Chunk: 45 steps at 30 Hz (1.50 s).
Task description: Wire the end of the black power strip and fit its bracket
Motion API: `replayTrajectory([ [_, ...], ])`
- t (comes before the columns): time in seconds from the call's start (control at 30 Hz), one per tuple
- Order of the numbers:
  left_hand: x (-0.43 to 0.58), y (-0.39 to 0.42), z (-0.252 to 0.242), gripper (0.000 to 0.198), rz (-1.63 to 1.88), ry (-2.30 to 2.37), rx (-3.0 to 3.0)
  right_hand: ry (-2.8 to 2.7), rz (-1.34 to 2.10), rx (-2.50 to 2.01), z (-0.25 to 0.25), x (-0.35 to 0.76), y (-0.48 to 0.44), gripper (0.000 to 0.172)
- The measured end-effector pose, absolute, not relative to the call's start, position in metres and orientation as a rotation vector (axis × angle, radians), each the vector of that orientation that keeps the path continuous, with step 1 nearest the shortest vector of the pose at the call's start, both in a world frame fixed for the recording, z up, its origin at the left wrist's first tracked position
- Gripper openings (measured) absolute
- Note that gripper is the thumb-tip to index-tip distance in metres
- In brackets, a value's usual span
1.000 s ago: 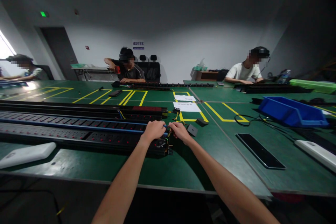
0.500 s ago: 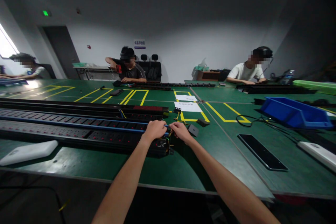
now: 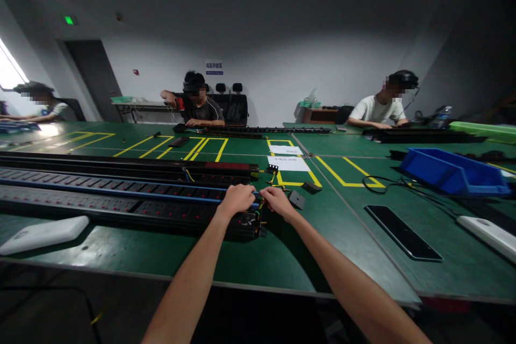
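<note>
Long black power strips [image 3: 100, 205] with rows of sockets and small red marks lie side by side, a blue strip [image 3: 121, 185] running along one. At their right end my left hand [image 3: 238, 199] is closed over the housing; what its fingertips grip is hidden. My right hand [image 3: 277, 201] pinches close beside it, by short yellow wires [image 3: 262, 205] coming out of the end. Whether a wire is between those fingers is too small to make out. A small black end piece [image 3: 297, 199] lies just right of my right hand.
To the right are a dark phone [image 3: 403, 232], a blue bin [image 3: 455, 172], a black cable [image 3: 379, 191] and a white device [image 3: 489, 236]. A white object [image 3: 44, 234] lies front left. Paper sheets [image 3: 288, 163] lie on the green table. Several people work across it.
My hands stay at the end of the strip with almost no visible movement. Across the table, a person's raised hand with a red tool shifts slightly left.
</note>
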<state>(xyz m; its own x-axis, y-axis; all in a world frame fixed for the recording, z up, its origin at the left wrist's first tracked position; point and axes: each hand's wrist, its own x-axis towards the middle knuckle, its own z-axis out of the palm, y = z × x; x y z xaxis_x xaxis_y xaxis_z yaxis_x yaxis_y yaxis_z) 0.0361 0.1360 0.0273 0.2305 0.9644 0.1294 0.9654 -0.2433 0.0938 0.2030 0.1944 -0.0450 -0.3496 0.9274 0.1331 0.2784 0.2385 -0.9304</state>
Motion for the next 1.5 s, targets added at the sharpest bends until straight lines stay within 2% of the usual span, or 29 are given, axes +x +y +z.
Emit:
replayTrajectory([
  [0.7, 0.0361, 0.1363, 0.027, 0.032, -0.252, -1.958, -2.44, -1.778, 1.129, -1.112, -0.0429, 0.2028, 0.1927, 0.028],
  [1.13, 0.0372, 0.1357, 0.0269, 0.032, -0.272, -1.952, -2.42, -1.678, 1.152, -1.158, -0.0383, 0.2023, 0.1905, 0.043],
  [1.3, 0.037, 0.1363, 0.0275, 0.031, -0.275, -1.949, -2.422, -1.798, 1.019, -1.106, -0.0394, 0.2047, 0.1895, 0.037],
  [1.5, 0.0376, 0.1365, 0.0275, 0.03, -0.27, -1.969, -2.422, -1.921, 0.767, -1.03, -0.0402, 0.2075, 0.1924, 0.023],
])
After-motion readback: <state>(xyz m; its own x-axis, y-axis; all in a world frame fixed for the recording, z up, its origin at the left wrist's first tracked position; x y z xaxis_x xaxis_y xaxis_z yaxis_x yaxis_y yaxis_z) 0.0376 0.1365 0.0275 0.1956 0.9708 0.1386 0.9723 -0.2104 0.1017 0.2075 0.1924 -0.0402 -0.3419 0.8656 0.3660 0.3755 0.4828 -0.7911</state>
